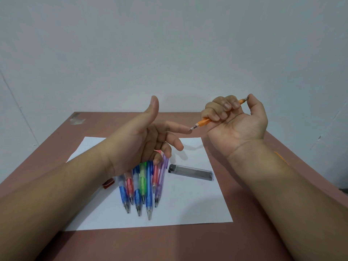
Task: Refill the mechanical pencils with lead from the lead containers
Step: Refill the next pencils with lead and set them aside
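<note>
While your right hand (237,117) curls its fingers round the orange mechanical pencil (204,121), thumb up at the cap end, the pencil's metal tip points toward nine o'clock and meets the fingertip of your left hand (145,136). That left hand holds nothing: thumb raised toward twelve o'clock, index finger stretched out to the tip, the other fingers loosely bent. Both hands hang above the reddish-brown table (263,232), over the far edge of the white sheet of paper (197,204).

On the paper, at about six o'clock from your left hand, lies a bunch of mechanical pencils (143,185), side by side and touching, in blue, red, green and purple, their tips pointing toward you; their far ends are hidden under your left hand. Just beside them, at three o'clock, lies the clear lead container (192,172), flat on the paper, dark end nearest the pencils. At nine o'clock from the bunch, a small red object (108,183) peeks out from under your left forearm; you cannot tell what it is.
</note>
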